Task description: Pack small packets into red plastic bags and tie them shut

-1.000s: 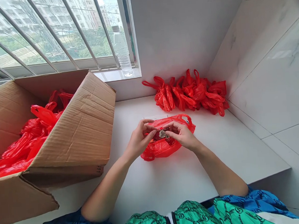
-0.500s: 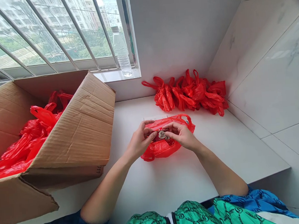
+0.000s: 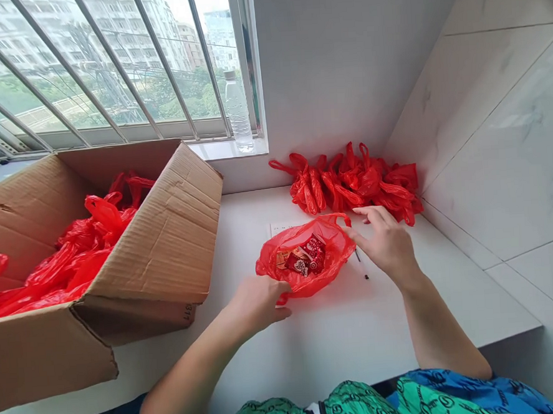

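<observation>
Head view: thumbs and fingers parted, the left hand (image 3: 260, 300) and right hand (image 3: 387, 245) are flanking the red bag (image 3: 316, 287) at frame centre; uneven tugging could be tipping out its packets (image 3: 301, 266).

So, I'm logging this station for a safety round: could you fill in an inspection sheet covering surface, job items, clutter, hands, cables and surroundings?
Surface: white tabletop, continuing to the back wall.
Job items: open red plastic bag holding printed packets; cardboard box at left with red bags inside; bunched red bags at the back.
Clutter: pen right of the open bag; printed sheet partly hidden behind it; capped clear bottle upright on the windowsill.
Hands: left hand at the bag's near-left edge, grip unclear; right hand open beside its right handle.
Cables: nothing seen indoors.
Surroundings: barred window, grey wall, marbled tiles at right.
</observation>
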`<state>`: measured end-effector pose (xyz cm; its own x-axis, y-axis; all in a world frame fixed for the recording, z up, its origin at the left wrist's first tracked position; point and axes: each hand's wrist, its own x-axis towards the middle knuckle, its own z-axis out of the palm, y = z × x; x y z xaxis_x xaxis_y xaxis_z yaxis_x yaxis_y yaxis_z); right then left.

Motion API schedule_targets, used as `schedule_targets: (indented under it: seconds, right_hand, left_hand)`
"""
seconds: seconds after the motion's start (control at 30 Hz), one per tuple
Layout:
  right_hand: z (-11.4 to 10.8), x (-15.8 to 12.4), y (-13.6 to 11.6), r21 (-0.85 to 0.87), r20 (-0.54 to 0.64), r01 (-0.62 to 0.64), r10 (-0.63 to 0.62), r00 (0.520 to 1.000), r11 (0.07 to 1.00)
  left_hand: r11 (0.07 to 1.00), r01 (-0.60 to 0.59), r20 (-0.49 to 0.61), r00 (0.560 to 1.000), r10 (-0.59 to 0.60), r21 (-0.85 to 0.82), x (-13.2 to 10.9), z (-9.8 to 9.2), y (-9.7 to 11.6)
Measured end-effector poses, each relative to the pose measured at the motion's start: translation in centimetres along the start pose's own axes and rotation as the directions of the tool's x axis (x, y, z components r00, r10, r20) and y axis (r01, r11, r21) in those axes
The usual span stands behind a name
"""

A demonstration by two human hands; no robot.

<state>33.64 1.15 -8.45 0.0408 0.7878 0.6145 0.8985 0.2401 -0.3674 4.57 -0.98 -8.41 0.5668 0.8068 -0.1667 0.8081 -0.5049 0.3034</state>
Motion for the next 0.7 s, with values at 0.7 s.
schedule_targets:
  seconds: [0.7]
  right_hand:
    - [1.0, 8.0, -5.3, 0.978, 0.06, -0.089, 0.153, 0.986, 0.19]
  left_hand:
    - [0.883, -0.309, -0.899, 0.374, -0.229, -0.353, 0.9, -12.3, -0.1]
